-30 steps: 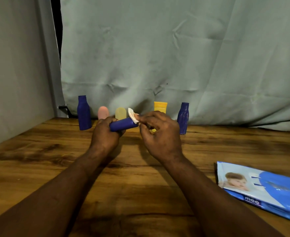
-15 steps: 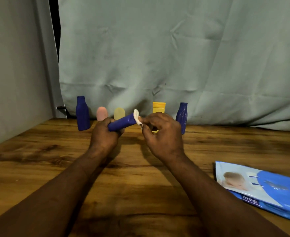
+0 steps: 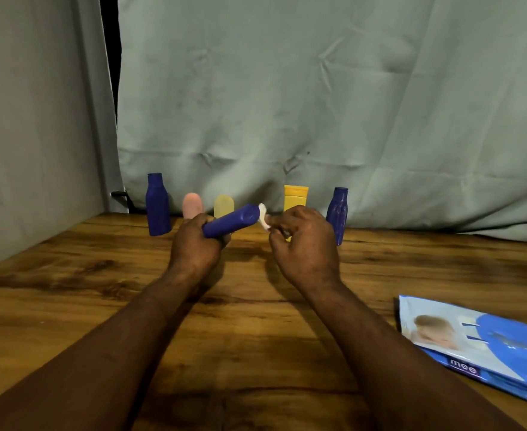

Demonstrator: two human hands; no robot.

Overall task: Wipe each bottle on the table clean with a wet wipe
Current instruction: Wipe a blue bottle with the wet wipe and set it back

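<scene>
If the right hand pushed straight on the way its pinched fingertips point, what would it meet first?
Most likely the end of the dark blue bottle that the left hand grips. The wet wipe pinched by the right hand sits right at that end, though whether it touches is unclear.

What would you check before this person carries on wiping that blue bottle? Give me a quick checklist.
1. Grip: left hand holds the tilted blue bottle above the table: ok.
2. Wipe held: right hand pinches the wet wipe: ok.
3. Contact: wipe sits at the bottle's end: ok.
4. Wipe wet enough: cannot tell.
5. Others safe: row of standing bottles upright at the back: ok.
6. Spares: wipes pack lies on the table by the right arm: ok.
</scene>
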